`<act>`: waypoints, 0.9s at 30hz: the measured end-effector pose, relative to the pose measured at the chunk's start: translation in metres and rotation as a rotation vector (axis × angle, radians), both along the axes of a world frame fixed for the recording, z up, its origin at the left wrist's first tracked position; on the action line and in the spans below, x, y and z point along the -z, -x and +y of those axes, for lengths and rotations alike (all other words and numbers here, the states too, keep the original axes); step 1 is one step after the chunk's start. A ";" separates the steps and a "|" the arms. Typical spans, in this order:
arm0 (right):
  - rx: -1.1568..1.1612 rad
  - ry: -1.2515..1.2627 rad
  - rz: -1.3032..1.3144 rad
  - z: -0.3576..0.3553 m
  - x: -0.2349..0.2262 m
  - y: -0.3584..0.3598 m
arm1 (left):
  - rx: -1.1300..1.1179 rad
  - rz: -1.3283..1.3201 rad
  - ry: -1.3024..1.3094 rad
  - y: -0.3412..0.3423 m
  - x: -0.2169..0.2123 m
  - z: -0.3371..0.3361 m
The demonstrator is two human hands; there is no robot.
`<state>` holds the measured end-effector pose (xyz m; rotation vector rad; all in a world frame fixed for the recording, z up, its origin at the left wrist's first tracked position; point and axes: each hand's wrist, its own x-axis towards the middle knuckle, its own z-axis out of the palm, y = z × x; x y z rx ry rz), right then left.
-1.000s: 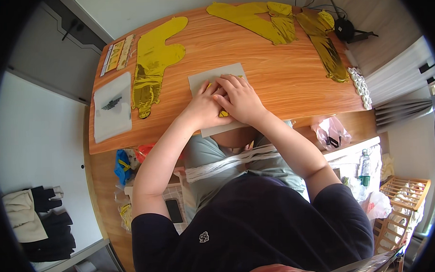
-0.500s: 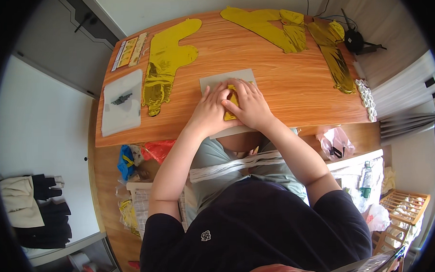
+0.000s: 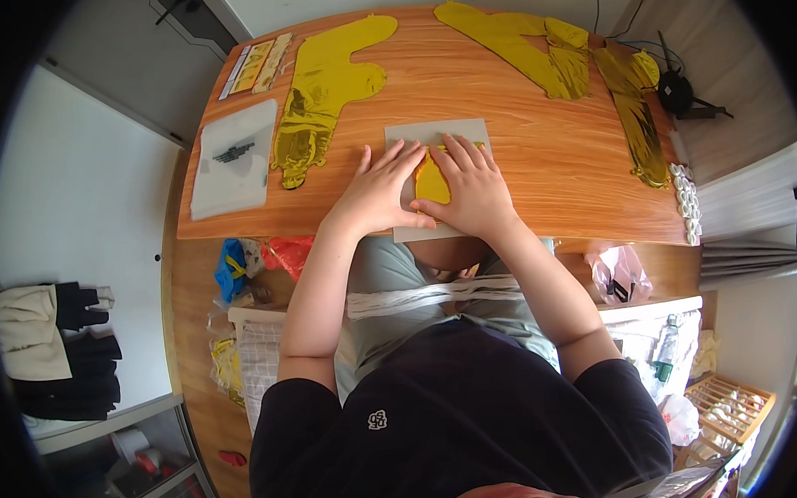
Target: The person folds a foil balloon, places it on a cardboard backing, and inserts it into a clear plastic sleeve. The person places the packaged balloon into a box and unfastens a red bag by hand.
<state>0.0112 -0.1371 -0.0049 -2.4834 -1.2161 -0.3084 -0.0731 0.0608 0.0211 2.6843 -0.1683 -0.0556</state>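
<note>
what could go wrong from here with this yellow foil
The grey board reaches the near edge of the wood-grain table, so it might slip off if pulled nearer. The right hand partly covers the yellow foil, so dragging that hand could crease or shift it.

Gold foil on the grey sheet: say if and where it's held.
The gold foil isn't visibly gripped: the right hand lies across its right side, left hand at its left edge.

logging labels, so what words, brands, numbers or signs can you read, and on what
Dark shirt: small white chest emblem with lettering, not copied out here.
Flat colored packet, upper left: any print too small to read.
White bag, lower right: reddish marks, too blurred to read.
</note>
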 end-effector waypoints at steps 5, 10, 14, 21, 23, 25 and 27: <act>-0.001 0.002 0.025 0.000 -0.002 -0.001 | 0.026 0.039 0.024 -0.003 -0.001 0.007; 0.004 0.000 0.024 0.001 -0.002 -0.002 | 0.089 0.066 0.118 -0.010 0.003 0.022; 0.016 0.009 0.029 0.001 0.000 -0.002 | 0.073 0.030 0.054 -0.007 0.009 0.016; 0.017 0.045 0.045 0.001 -0.001 -0.002 | 0.064 0.035 0.025 -0.006 0.002 0.012; 0.017 0.040 0.049 0.000 -0.002 -0.001 | 0.059 0.067 0.010 -0.007 -0.003 0.010; 0.016 0.033 0.051 0.000 -0.004 -0.001 | 0.046 0.073 0.035 -0.008 -0.006 0.008; 0.014 0.036 0.047 0.000 -0.005 0.000 | 0.031 0.079 0.060 -0.007 -0.008 0.008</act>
